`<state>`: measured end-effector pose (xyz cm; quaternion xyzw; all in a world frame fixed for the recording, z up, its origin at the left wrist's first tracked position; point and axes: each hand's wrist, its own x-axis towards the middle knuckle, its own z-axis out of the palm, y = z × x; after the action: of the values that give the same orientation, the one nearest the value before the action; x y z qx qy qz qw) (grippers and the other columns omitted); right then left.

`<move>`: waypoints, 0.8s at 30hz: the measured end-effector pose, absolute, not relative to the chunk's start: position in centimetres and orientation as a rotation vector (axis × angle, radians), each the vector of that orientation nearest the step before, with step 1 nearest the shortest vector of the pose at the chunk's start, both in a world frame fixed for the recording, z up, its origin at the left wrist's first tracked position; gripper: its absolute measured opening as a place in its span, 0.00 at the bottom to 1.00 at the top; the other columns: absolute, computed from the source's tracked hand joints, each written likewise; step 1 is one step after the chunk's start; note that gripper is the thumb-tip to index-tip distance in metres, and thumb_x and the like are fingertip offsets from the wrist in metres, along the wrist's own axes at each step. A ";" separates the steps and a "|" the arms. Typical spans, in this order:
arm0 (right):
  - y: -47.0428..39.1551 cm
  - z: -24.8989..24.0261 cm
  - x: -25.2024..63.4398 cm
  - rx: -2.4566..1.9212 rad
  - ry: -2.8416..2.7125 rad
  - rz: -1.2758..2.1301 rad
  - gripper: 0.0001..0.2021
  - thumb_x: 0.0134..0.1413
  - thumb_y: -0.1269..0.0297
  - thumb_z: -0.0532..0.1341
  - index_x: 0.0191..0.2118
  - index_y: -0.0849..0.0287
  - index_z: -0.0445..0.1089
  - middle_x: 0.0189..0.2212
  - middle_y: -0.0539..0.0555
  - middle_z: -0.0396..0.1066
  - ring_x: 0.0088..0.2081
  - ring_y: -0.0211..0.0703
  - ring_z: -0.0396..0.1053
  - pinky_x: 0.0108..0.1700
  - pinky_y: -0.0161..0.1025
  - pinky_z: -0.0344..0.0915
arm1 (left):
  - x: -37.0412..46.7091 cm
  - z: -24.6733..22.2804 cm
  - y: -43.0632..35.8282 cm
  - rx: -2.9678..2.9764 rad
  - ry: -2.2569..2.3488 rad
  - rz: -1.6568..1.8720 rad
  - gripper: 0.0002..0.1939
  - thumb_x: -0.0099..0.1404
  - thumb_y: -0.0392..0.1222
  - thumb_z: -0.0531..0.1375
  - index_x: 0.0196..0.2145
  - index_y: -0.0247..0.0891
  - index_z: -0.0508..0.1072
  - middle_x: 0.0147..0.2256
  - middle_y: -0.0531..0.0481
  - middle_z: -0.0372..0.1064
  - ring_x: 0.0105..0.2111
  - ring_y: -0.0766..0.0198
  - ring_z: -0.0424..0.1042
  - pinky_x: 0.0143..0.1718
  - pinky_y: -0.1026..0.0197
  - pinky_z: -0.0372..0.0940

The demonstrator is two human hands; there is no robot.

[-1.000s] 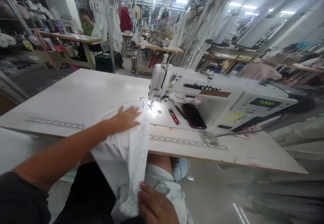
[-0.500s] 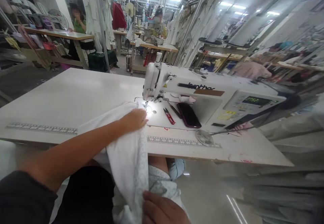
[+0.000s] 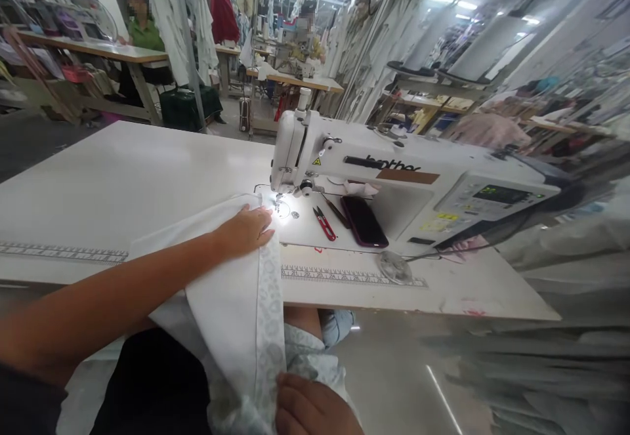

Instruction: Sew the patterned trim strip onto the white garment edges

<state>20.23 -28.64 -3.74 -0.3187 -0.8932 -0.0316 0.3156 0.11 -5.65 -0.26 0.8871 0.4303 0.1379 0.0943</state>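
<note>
Head view: I see a white cloth (image 3: 224,307) running from just beside the lit needle area of a sewing machine (image 3: 344,145), across the front of the white counter (image 3: 147,159) and down over its edge toward the wearer's lap. My left hand (image 3: 246,230) lies on the cloth's upper end close to the needle, the fingers resting on the fabric with the thumb set apart from the others. Down below the counter's edge, my right hand (image 3: 315,405) pinches the right border of the cloth at its pale patterned band (image 3: 270,310); I cannot tell how its lower fingers are placed. Right of the needle, red-handled snips (image 3: 325,225) lie on the machine's bed, then a thin dark tool (image 3: 337,212), and a dark phone (image 3: 365,222) just beside that. A measuring tape (image 3: 339,276) follows the counter's front edge, a clear disc (image 3: 395,268) resting over it near its right end. Farther back, a person in a green top (image 3: 146,33) sits behind another counter (image 3: 93,48).
</note>
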 end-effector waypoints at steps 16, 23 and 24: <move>-25.9 -4.3 19.4 -1.036 -2.197 0.043 0.11 0.56 0.74 0.55 0.42 0.60 0.71 0.45 0.59 0.74 0.49 0.44 0.71 0.49 0.36 0.72 | 0.7 0.0 -4.4 2.607 1.391 0.531 0.14 0.68 0.37 0.48 0.48 0.30 0.65 0.56 0.33 0.62 0.58 0.51 0.61 0.61 0.45 0.55; -25.2 -3.4 18.5 -1.031 -2.156 0.081 0.12 0.53 0.75 0.54 0.42 0.64 0.70 0.43 0.59 0.76 0.48 0.42 0.72 0.56 0.37 0.67 | 0.2 -0.2 -12.4 2.749 1.180 0.318 0.34 0.69 0.59 0.50 0.64 0.35 0.51 0.65 0.37 0.49 0.65 0.37 0.46 0.58 0.26 0.44; -25.2 -3.3 18.4 -1.028 -2.150 0.063 0.12 0.53 0.75 0.53 0.42 0.64 0.69 0.42 0.59 0.76 0.47 0.42 0.73 0.55 0.37 0.67 | -0.2 -0.3 -12.7 2.784 1.153 0.312 0.34 0.69 0.59 0.50 0.64 0.35 0.52 0.65 0.38 0.50 0.65 0.38 0.46 0.59 0.26 0.44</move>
<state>18.43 -25.15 -3.27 -0.4005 -0.8380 0.0246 0.3697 -0.19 -12.70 -0.35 0.9175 0.3802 0.1027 0.0562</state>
